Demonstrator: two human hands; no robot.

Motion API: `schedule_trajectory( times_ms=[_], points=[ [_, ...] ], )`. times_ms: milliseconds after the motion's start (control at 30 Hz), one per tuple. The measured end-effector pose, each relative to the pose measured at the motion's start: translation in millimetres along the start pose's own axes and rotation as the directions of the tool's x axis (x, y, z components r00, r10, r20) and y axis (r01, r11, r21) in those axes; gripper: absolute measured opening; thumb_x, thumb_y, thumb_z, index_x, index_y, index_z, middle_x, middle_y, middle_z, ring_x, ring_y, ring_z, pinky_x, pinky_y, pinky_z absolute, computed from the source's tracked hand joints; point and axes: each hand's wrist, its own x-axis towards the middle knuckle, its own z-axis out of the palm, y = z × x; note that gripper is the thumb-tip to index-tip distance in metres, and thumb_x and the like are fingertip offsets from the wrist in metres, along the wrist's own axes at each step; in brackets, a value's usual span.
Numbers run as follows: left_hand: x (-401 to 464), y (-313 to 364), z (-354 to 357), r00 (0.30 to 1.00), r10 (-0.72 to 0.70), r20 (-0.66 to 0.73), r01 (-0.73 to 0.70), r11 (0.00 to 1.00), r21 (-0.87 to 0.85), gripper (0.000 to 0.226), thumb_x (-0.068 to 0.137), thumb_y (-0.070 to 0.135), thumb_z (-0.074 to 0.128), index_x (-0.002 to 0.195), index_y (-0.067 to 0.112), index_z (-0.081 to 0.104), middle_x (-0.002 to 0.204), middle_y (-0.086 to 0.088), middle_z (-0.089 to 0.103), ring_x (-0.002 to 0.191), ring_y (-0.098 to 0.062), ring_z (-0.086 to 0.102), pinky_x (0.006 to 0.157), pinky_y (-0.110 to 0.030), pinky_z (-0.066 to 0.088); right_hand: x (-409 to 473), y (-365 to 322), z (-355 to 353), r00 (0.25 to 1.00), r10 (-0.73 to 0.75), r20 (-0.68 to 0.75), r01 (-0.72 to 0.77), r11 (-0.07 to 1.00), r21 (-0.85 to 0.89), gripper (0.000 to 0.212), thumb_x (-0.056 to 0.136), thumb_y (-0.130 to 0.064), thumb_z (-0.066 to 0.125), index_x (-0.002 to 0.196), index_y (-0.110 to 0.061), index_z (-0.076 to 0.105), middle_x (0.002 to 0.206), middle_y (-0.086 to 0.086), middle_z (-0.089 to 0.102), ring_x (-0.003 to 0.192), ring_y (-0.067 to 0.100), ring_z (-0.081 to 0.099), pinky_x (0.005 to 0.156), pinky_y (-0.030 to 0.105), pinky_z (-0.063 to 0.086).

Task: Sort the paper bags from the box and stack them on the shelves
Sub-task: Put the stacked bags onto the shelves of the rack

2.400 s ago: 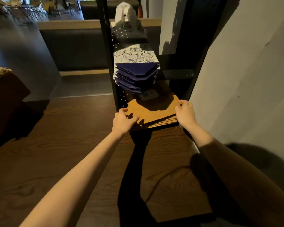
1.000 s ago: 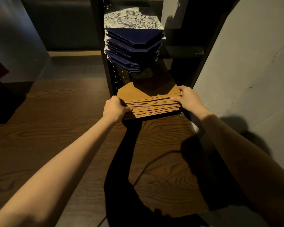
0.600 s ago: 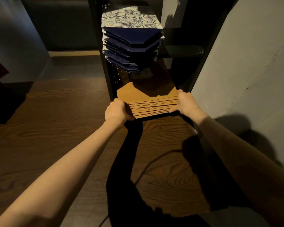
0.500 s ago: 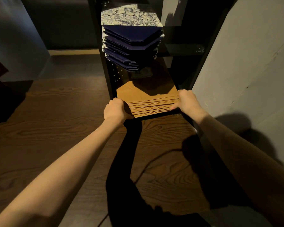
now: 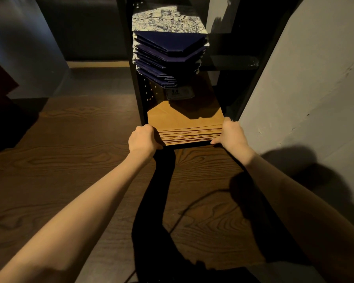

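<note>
Head view of a black shelf unit (image 5: 134, 82) standing on a dark wood-grain floor (image 5: 59, 160), with a pale wall (image 5: 307, 78) along its right side.

A stack of flat brown paper bags (image 5: 189, 130) lies on the lowest shelf, its layered front edges flush with the shelf's front edge and spanning nearly the full width between the uprights. The far part of the top bag lies in shadow.

The left hand (image 5: 142, 138) is curled into a fist at the front left corner of the brown stack, knuckles against the bag edges; whether its fingers close round the stack cannot be told. The right hand (image 5: 231, 135) sits at the front right corner, fingers bent round the side of the stack and thumb low against its front edge, gripping it.

On the shelf above, a taller stack of navy blue paper bags (image 5: 168, 56) rests near the left upright, its folded bottoms fanned toward the viewer, topped by a white bag with a blue printed pattern (image 5: 168, 22). A small dark label (image 5: 179, 93) shows just beneath this stack.

Both forearms reach in from the near edge, casting dark shadows across the floor.
</note>
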Motion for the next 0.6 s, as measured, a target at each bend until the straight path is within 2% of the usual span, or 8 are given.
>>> schedule_trajectory(
  times_ms=[200, 267, 300, 333, 400, 467, 533, 600],
  points=[
    [4.6, -9.9, -7.7, 0.995, -0.006, -0.102, 0.005, 1.000, -0.004, 0.027, 0.077, 0.017, 0.074, 0.099, 0.004, 0.067, 0.093, -0.018, 0.066, 0.086, -0.036, 0.063, 0.064, -0.036, 0.047, -3.7, -5.2, 3.6, 1.000, -0.005, 0.000, 0.005, 0.999, 0.043, 0.050, 0.081, -0.022, 0.073, 0.124, -0.003, 0.055, 0.119, 0.016, 0.061, 0.112, 0.032, 0.059, 0.090, 0.037, 0.049],
    [7.3, -12.4, -10.7, 0.998, -0.012, -0.063, 0.008, 0.998, -0.067, 0.028, 0.077, 0.016, 0.074, 0.099, 0.003, 0.066, 0.095, -0.017, 0.066, 0.089, -0.035, 0.063, 0.069, -0.037, 0.050, -3.4, -6.6, -2.7, 0.996, -0.039, 0.078, 0.031, 0.993, 0.111, 0.048, 0.083, -0.021, 0.071, 0.125, -0.004, 0.056, 0.121, 0.014, 0.062, 0.113, 0.029, 0.059, 0.091, 0.034, 0.047],
    [8.6, -14.1, -12.7, 1.000, -0.012, -0.003, 0.012, 0.991, -0.133, 0.030, 0.077, 0.017, 0.076, 0.101, 0.003, 0.065, 0.096, -0.015, 0.066, 0.091, -0.031, 0.063, 0.073, -0.037, 0.051, -2.5, -6.2, -7.2, 0.984, -0.076, 0.162, 0.038, 0.974, 0.222, 0.047, 0.083, -0.021, 0.070, 0.126, -0.007, 0.056, 0.122, 0.011, 0.062, 0.115, 0.027, 0.058, 0.094, 0.034, 0.046],
    [9.6, -15.6, -14.1, 0.997, -0.004, 0.073, 0.020, 0.974, -0.226, 0.032, 0.077, 0.018, 0.076, 0.102, 0.004, 0.063, 0.095, -0.010, 0.064, 0.093, -0.025, 0.060, 0.076, -0.033, 0.050, -4.4, -6.0, -13.0, 0.959, -0.115, 0.260, 0.011, 0.929, 0.369, 0.045, 0.084, -0.021, 0.069, 0.126, -0.011, 0.055, 0.122, 0.006, 0.062, 0.116, 0.024, 0.057, 0.099, 0.035, 0.043],
    [10.8, -16.7, -16.8, 0.980, 0.046, 0.192, 0.043, 0.900, -0.434, 0.033, 0.081, 0.025, 0.072, 0.104, 0.005, 0.060, 0.090, -0.003, 0.060, 0.091, -0.020, 0.055, 0.073, -0.024, 0.045, -6.0, -7.4, -20.2, 0.916, -0.113, 0.386, -0.165, 0.768, 0.618, 0.047, 0.088, -0.029, 0.064, 0.131, -0.018, 0.049, 0.124, -0.001, 0.058, 0.120, 0.018, 0.052, 0.107, 0.038, 0.038],
    [12.6, -18.7, -17.5, 0.982, 0.063, 0.177, 0.037, 0.858, -0.512, 0.034, 0.086, 0.029, 0.065, 0.107, 0.004, 0.057, 0.091, -0.002, 0.060, 0.094, -0.023, 0.056, 0.071, -0.023, 0.045, -1.4, -11.0, -21.4, 0.925, -0.013, 0.379, -0.281, 0.646, 0.709, 0.055, 0.093, -0.040, 0.053, 0.140, -0.015, 0.037, 0.131, 0.002, 0.054, 0.123, 0.019, 0.049, 0.110, 0.040, 0.035],
    [15.4, -20.4, -16.5, 0.987, 0.071, 0.143, 0.011, 0.864, -0.503, 0.039, 0.087, 0.025, 0.065, 0.118, 0.004, 0.053, 0.110, -0.007, 0.062, 0.108, -0.022, 0.056, 0.086, -0.028, 0.045, 3.8, -15.2, -19.5, 0.935, 0.010, 0.356, -0.282, 0.630, 0.724, 0.035, 0.098, -0.035, 0.045, 0.125, -0.012, 0.048, 0.117, 0.008, 0.061, 0.113, 0.022, 0.056, 0.102, 0.036, 0.043],
    [17.5, -19.8, -13.1, 0.986, 0.087, 0.144, -0.009, 0.881, -0.472, 0.044, 0.087, 0.021, 0.066, 0.124, 0.004, 0.051, 0.122, -0.010, 0.060, 0.116, -0.024, 0.054, 0.090, -0.029, 0.042, 6.8, -21.6, -17.9, 0.943, 0.035, 0.332, -0.273, 0.653, 0.707, 0.022, 0.100, -0.024, 0.042, 0.113, -0.010, 0.052, 0.097, 0.008, 0.062, 0.100, 0.023, 0.060, 0.083, 0.029, 0.047]
  ],
)
